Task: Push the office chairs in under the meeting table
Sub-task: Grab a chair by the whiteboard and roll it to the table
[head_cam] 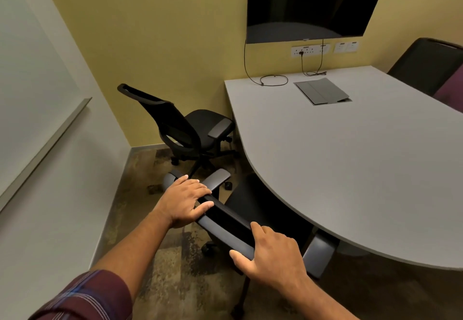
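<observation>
While both hands grip its backrest, the near chair sits half under the table.

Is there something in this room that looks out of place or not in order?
Yes. The far chair by the yellow wall stands clear of the meeting table, turned at an angle, not pushed in. On the table, the cable box lid is lifted slightly at one corner. The near chair, under both hands, has its seat already partly beneath the table.

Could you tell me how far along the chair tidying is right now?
Done: none clearly. In hand: left hand and right hand grip the near chair's backrest, its seat partly under the meeting table. Left: the corner chair stands clear of the table.
</observation>
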Available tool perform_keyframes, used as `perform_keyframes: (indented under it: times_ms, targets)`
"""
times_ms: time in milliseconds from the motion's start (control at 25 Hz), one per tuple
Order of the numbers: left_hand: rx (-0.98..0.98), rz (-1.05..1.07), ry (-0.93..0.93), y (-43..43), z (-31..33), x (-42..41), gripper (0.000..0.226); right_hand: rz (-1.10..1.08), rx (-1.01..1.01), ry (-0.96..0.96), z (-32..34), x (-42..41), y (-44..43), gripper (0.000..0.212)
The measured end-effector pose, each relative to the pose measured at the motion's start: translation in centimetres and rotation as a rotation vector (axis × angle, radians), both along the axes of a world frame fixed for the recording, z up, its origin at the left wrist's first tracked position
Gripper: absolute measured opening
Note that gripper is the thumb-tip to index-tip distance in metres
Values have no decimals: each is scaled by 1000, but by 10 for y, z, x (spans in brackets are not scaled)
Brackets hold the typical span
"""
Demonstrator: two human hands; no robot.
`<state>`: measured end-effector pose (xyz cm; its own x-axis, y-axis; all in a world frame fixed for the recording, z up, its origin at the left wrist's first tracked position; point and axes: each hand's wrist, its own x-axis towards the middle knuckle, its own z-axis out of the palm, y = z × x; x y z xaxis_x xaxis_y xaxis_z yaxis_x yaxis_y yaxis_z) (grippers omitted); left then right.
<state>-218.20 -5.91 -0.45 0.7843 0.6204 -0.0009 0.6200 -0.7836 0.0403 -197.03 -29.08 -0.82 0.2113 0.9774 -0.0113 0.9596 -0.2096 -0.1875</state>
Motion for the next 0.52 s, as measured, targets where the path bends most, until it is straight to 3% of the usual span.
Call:
perform_keyframes:
  times_ms: [520]
  targets:
    - [-36,-132,51,87,9,71,80,-105,-27,6,1,30,64,106]
